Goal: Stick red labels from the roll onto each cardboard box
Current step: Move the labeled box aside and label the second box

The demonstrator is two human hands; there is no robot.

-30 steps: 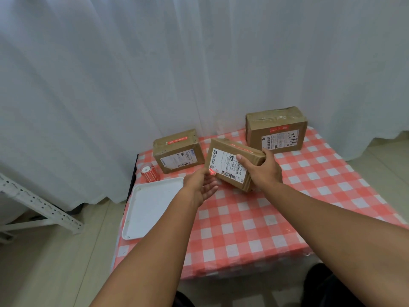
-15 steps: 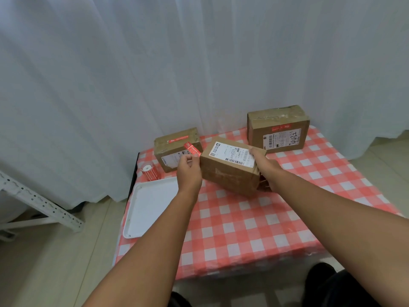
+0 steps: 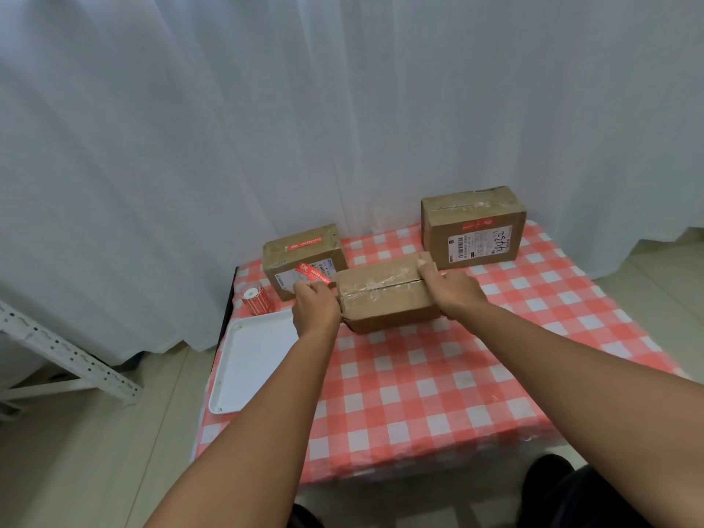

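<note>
- Middle box [image 3: 384,295] lay on the table [image 3: 438,379], taped seam up, gripped at its right end by the right hand [image 3: 453,293] with thumb over the top edge
- Left hand [image 3: 314,308] sat against the box's left end, fingers curled, pinching a loose red label [image 3: 311,273]
- Label stuck up above the fingers, tilted, in front of the left box [image 3: 304,259], not yet laid on the middle box
- Left box stood near the back of the table just behind the left hand, already carrying a red strip [image 3: 308,243] on its top and a white shipping slip on its front
- Right box [image 3: 472,228] stood at the back right, well apart from the left one, with a small red label [image 3: 477,224] above its white slip and handwritten digits
- Roll of red labels [image 3: 256,299] stood upright at the table's left edge, beside the left box and just behind the white tray [image 3: 251,367]
- Tray lay flat at the front left corner, partly covered by the left forearm
- Red and white checked cloth [image 3: 419,405] covered the table; white curtain [image 3: 343,108] hung behind; pale metal rack [image 3: 64,356] stood on the floor at far left
</note>
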